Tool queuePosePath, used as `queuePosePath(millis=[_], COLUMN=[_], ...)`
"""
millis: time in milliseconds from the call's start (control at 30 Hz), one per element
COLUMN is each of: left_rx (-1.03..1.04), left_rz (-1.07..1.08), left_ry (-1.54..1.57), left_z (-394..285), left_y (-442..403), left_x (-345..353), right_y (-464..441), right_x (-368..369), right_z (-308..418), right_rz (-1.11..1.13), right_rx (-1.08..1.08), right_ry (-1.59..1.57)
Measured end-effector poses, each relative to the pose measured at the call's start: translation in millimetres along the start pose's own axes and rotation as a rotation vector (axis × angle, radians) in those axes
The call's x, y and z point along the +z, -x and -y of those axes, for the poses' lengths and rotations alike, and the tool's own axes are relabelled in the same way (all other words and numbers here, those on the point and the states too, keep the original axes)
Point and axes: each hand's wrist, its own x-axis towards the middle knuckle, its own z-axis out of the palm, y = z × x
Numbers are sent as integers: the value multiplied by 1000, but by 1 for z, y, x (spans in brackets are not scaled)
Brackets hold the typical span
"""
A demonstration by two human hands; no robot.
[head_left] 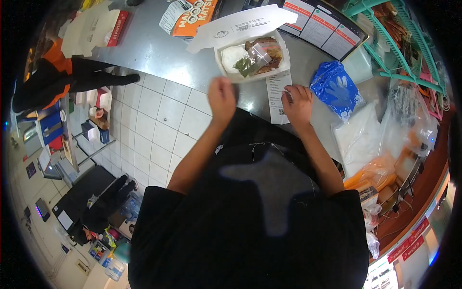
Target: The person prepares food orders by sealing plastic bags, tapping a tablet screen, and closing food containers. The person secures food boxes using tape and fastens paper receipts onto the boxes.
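Observation:
An open paper food box (255, 74) stands on the steel table, its lid (243, 28) folded back. Inside are white rice (234, 57), a green leaf, brown pieces of food and small clear plastic packets (262, 54). My left hand (222, 102) is closed in a loose fist just off the box's near left corner, slightly blurred, with nothing visible in it. A long printed receipt (277, 101) lies flat, its top end by the box. My right hand (298, 103) is at the receipt's right edge, fingers curled and thumb against the paper.
Right of my hands lie a blue pack of plastic gloves (337, 89) and white plastic bags (358, 135). Behind are a teal basket (409, 43), a tablet (320, 24) and an orange box (197, 18). Another person (62, 82) stands at the left, beyond the table.

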Motion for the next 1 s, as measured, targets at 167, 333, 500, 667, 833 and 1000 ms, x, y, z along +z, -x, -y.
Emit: queuePosePath(millis=[167, 333, 500, 667, 833, 1000], left_rx=[412, 296, 59, 334, 241, 402], left_rz=[249, 191, -71, 621, 384, 532], left_ry=[-300, -272, -179, 1, -137, -398], left_z=[-13, -8, -14, -20, -5, 3], left_y=[32, 37, 12, 36, 31, 26], left_x=[17, 18, 11, 24, 42, 38], right_y=[-15, -26, -22, -20, -22, -31], right_x=[-9, -14, -10, -11, -12, -12], right_z=[3, 8, 4, 8, 8, 6], right_rz=[202, 323, 290, 275, 301, 254], right_rx=[81, 70, -18, -41, -29, 32], right_ry=[3, 19, 57, 101, 99, -23])
